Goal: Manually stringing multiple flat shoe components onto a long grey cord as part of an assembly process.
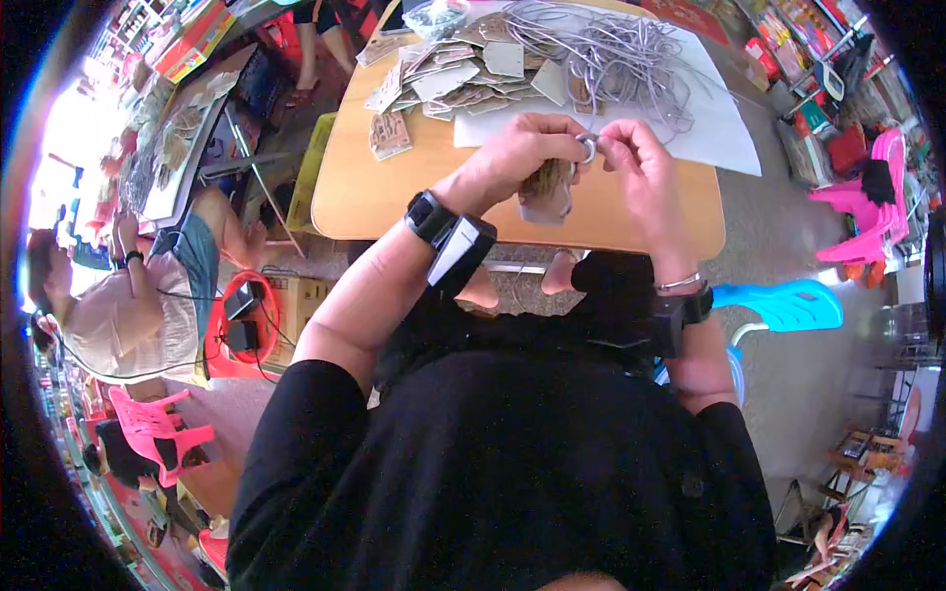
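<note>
Over the front part of the wooden table [384, 202], my left hand [527, 148] is closed around a small card piece [545, 209] with grey cord about it. A loop of the grey cord [588, 148] stands up between my two hands. My right hand [641, 163] pinches the cord beside the left fingertips. Just beyond my left hand lies a heap of flat card pieces [458, 79], some pale and some brown. A tangle of loose grey cords [626, 54] lies farther right on a white sheet [709, 138].
A clear plastic bag [437, 18] sits at the table's far edge. To the left, another person [123, 305] sits at a side table [182, 163] with similar cords. A red stool [258, 325] bears black boxes. Blue [788, 303] and pink chairs [872, 202] stand at right.
</note>
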Available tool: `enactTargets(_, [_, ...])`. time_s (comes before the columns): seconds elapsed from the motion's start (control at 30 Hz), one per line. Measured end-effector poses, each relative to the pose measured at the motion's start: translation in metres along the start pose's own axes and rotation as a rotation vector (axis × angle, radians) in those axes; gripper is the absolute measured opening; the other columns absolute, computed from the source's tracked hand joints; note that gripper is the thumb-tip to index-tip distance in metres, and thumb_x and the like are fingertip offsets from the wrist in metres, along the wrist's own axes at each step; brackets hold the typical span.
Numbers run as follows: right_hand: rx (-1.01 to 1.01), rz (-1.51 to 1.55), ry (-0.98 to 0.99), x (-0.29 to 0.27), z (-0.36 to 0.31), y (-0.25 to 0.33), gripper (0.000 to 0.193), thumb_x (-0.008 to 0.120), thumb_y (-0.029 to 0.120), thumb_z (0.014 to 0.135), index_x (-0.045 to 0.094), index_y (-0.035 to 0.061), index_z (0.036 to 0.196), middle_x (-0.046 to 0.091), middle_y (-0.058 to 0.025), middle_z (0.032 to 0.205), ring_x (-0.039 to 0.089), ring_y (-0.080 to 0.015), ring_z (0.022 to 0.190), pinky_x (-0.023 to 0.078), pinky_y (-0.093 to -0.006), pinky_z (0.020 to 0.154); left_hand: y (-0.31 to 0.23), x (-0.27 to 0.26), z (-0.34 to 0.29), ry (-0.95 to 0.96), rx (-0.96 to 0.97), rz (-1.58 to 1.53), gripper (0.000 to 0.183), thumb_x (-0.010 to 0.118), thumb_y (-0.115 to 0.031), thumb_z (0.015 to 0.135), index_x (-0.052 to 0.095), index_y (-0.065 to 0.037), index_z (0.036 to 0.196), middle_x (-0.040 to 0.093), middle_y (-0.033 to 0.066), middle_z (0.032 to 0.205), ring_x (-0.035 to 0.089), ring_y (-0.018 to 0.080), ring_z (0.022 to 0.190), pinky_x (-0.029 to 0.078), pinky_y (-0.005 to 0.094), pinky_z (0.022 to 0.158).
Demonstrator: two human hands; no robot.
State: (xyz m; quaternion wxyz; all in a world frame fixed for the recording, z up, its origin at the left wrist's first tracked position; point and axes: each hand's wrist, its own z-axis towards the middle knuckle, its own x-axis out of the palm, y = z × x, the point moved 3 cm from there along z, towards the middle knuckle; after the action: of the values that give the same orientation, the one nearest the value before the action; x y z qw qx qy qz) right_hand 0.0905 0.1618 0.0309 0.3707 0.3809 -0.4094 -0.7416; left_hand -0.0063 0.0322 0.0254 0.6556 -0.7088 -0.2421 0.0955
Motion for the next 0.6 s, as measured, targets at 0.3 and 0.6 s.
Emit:
enactTargets(0.3, [-0.022, 0.027, -0.045, 0.012, -0.009, -0.005, 0.012, 0.054, 0.006, 0.089, 0.06, 0.0016, 0.099, 0.062, -0.0029, 0.08, 0.055, -0.009, 0.07, 0.047, -0.0252, 0.064, 0.009, 0.002, -0.003, -0.29, 0.243, 0.141, 0.017, 0.06, -0.013, 0.084, 0.063, -0.001, 0.097, 0.061, 0.0025, 0.078, 0.058, 0.0108, 0.068, 0.048, 0.0239, 0.063])
enactTargets(0.6, [-0.077, -0.405, -0.215, 0.022, -0.013, 0.005, 0.008, 0.056, 0.008, 0.086, 0.055, 0.0014, 0.091, 0.063, -0.0175, 0.079, 0.061, -0.0365, 0.071, 0.048, -0.0423, 0.06, 0.011, 0.012, -0.003, -0.588, 0.446, 0.343, 0.012, 0.065, -0.009, 0.074, 0.066, 0.001, 0.081, 0.053, 0.0068, 0.097, 0.054, 0.0176, 0.092, 0.042, 0.027, 0.08])
